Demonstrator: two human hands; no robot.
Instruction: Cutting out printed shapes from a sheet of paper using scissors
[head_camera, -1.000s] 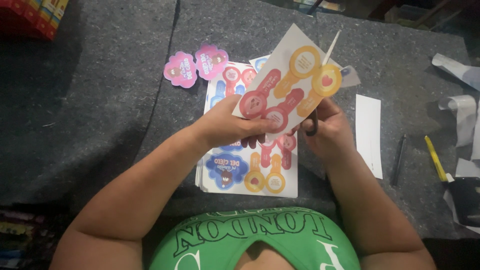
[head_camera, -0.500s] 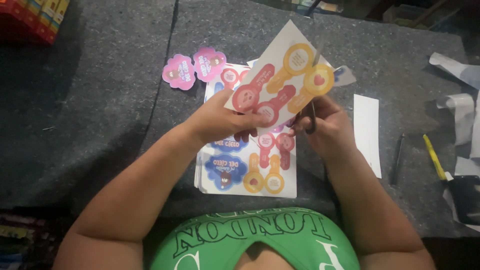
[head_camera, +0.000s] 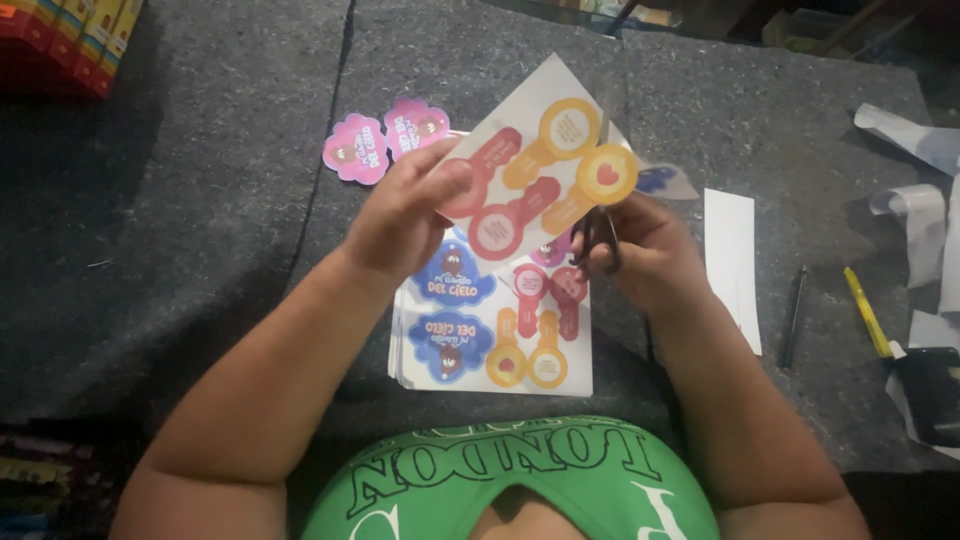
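The left hand (head_camera: 405, 225) pinches a printed sheet (head_camera: 535, 165) by its lower left edge, thumb on the face, and holds it tilted above a grey felt-covered table (head_camera: 200, 230). The sheet carries red and yellow keyhole-shaped labels on a white ground. The right hand (head_camera: 640, 250) is closed through the dark handles of a pair of scissors (head_camera: 598, 235), blades running up behind the sheet's right edge; blade position against the paper is largely hidden. Beneath both hands lies a stack of uncut sheets (head_camera: 490, 345) with blue cloud shapes and further labels. Two pink flower-shaped cutouts (head_camera: 385, 140) lie apart to the upper left. A white paper strip (head_camera: 732, 260), a black pen (head_camera: 793, 315) and a yellow pen (head_camera: 868, 312) lie to the right, with curled offcuts (head_camera: 915, 215) beyond

Assessment: the sheet appears light, thin and flexible, likely glossy and prone to slipping or creasing. A hold close to the cutting line, on the white margin, would keep it taut; pinching over a printed label risks a bend or smudge
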